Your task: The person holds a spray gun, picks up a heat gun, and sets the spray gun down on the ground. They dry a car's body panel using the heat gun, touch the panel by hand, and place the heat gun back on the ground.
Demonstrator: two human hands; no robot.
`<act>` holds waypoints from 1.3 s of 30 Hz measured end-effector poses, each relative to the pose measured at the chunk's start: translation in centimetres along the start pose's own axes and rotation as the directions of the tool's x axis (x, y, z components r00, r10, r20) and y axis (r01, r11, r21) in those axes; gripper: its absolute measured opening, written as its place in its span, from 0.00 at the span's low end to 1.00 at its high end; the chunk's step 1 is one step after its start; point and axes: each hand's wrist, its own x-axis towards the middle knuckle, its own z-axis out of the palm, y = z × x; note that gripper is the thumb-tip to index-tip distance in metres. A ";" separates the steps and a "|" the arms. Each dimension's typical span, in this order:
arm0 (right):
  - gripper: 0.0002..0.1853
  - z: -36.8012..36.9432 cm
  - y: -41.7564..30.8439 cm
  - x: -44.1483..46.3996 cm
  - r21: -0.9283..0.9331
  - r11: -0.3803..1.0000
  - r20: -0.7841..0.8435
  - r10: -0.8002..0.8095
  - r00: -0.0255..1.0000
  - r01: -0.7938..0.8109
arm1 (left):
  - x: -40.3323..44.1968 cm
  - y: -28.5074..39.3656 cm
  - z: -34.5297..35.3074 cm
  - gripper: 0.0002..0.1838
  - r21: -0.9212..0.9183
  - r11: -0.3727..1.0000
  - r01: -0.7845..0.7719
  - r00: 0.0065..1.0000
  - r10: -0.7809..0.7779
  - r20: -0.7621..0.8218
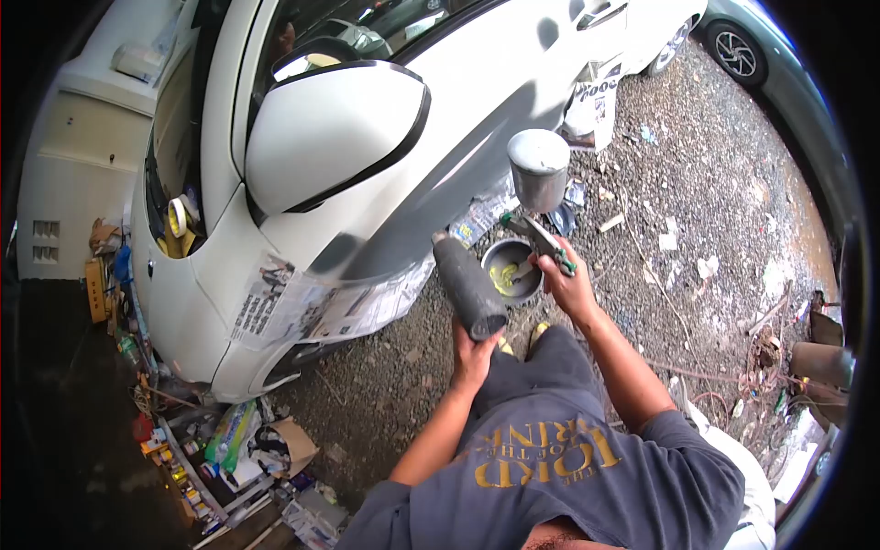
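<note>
My right hand [570, 286] is wrapped round the handle of a paint spray gun [541, 240], which has a silver metal cup [539, 174] upright on top. In my left hand [471, 356] is a dark grey cylindrical tool [467, 286], narrower at its far end and tilted toward the car. Its handle, if any, is hidden. Below and between the hands a dark bowl [530, 286] with yellow-green smears stands on the gravel. To the left is a white car [353, 119] with grey patches on its side panels and newspaper [353, 310] covering its lower edge.
The car's side mirror [335, 137] juts out at my left. Tools and boxes [188, 472] clutter the lower left. A second car [779, 73] stands at the upper right. Gravel ground [660, 238] holds litter, and a hose [715, 378] runs along the right.
</note>
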 end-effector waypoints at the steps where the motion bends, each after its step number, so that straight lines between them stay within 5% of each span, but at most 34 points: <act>1: 0.22 0.0 0.9 0.5 0.008 0.997 -0.008 -0.075 0.997 0.075 | -0.1 -1.1 0.3 0.40 0.048 0.998 -0.038 0.999 0.038 0.005; 5: 0.22 -0.6 1.4 2.0 0.018 0.998 0.032 0.064 0.997 -0.065 | 0.0 -6.3 1.0 0.42 0.183 0.981 -0.068 0.997 0.071 -0.006; 9: 0.27 -2.2 5.0 4.4 -0.121 0.958 0.047 -0.258 0.965 0.262 | 1.4 -13.1 1.7 0.41 0.311 0.920 -0.239 0.970 0.237 0.042; 12: 0.30 -3.8 7.9 6.7 -0.320 0.737 0.088 -0.602 0.793 0.595 | 3.7 -18.2 1.9 0.41 0.306 0.861 -0.407 0.913 0.389 0.122; 16: 0.29 -3.8 12.5 7.8 -0.229 0.781 0.013 -0.595 0.804 0.582 | 6.5 -20.9 2.3 0.31 0.120 0.893 -0.433 0.897 0.415 0.150; 24: 0.30 -2.0 26.3 12.1 -0.101 0.610 -0.089 -0.792 0.604 0.786 | 10.8 -34.9 -1.0 0.28 -0.049 0.884 -0.465 0.882 0.467 0.055; 30: 0.29 -0.3 29.2 13.3 0.318 0.726 -0.178 -0.585 0.791 0.609 | 13.0 -28.2 0.9 0.24 -0.311 0.934 -0.175 0.965 0.225 0.132; 32: 0.24 -0.7 28.7 13.3 0.370 0.746 -0.199 -0.518 0.832 0.553 | 13.6 -28.8 0.9 0.23 -0.193 0.938 -0.287 0.944 0.311 0.107; 34: 0.25 -0.7 29.1 13.6 0.285 0.761 -0.243 -0.531 0.812 0.583 | 14.1 -28.9 0.5 0.23 0.133 0.783 -0.607 0.792 0.583 0.183; 39: 0.26 -0.7 29.8 14.4 0.382 0.713 -0.167 -0.573 0.803 0.588 | 13.7 -30.1 -2.1 0.26 0.498 0.529 -0.687 0.689 0.692 0.217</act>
